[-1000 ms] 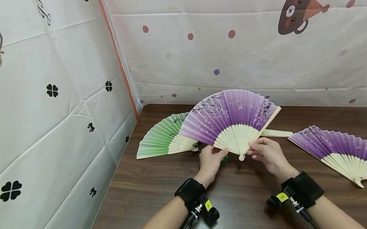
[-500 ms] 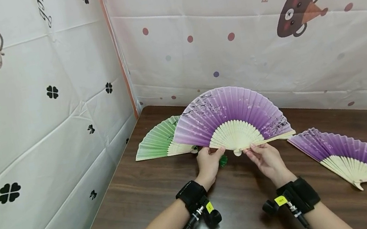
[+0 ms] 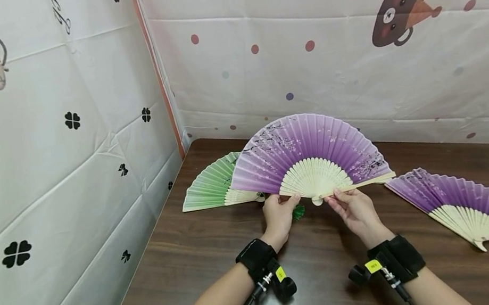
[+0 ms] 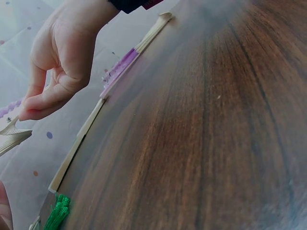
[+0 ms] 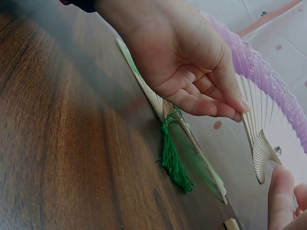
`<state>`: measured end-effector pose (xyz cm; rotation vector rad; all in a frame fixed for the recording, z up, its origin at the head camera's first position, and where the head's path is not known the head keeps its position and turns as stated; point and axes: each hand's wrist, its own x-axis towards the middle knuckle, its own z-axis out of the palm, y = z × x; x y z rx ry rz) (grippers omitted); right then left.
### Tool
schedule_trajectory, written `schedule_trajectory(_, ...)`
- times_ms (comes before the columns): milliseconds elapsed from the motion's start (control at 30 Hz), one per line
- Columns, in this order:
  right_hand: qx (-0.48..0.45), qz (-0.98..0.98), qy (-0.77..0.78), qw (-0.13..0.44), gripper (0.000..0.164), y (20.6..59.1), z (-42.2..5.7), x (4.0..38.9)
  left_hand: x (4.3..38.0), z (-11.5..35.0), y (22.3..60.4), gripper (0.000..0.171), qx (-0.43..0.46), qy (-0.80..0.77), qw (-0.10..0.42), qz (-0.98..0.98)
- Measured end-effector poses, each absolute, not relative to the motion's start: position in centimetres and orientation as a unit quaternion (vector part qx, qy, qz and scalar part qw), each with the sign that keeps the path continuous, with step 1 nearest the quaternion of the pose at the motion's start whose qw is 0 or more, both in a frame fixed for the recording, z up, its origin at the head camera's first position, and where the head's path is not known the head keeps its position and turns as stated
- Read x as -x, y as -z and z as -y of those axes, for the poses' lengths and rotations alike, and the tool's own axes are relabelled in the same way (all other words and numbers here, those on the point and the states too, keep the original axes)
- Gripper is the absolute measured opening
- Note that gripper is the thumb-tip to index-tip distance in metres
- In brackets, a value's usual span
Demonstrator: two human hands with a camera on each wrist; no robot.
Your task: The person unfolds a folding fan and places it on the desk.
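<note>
Right wrist: whole green tassel | head: part; hands pinch raised fan

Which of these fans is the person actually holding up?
The middle purple fan, held by the left hand and right hand above the table. The green fan and the far-right purple fan lie on it.

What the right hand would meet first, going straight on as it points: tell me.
The held purple fan: the right hand pinches its lower edge and aims toward its pale ribs. Beyond that, perhaps the patterned cloth, though depth is unclear and the fan hides part of the way.
</note>
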<state>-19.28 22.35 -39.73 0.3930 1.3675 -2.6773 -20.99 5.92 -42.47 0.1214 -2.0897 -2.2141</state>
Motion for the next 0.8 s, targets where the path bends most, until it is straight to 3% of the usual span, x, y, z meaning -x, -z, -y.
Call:
schedule_trajectory(200, -0.181, -0.446, 0.874, 0.062, 0.006, 38.6, -22.1, 19.0, 21.0, -6.1, 42.5, 0.021, -0.038, 0.726, 0.050, 0.685)
schedule_trajectory(533, -0.191, -0.442, 0.875, 0.055, 0.004, 38.5, -22.6, 19.4, 21.2, -6.4, 42.3, 0.021, -0.038, 0.726, 0.046, 0.685)
schedule_trajectory(800, -0.189, -0.441, 0.876, 0.041, 0.012, 38.1, -22.8, 19.6, 21.6, -6.7, 42.0, 0.021, -0.028, 0.726, 0.046, 0.685)
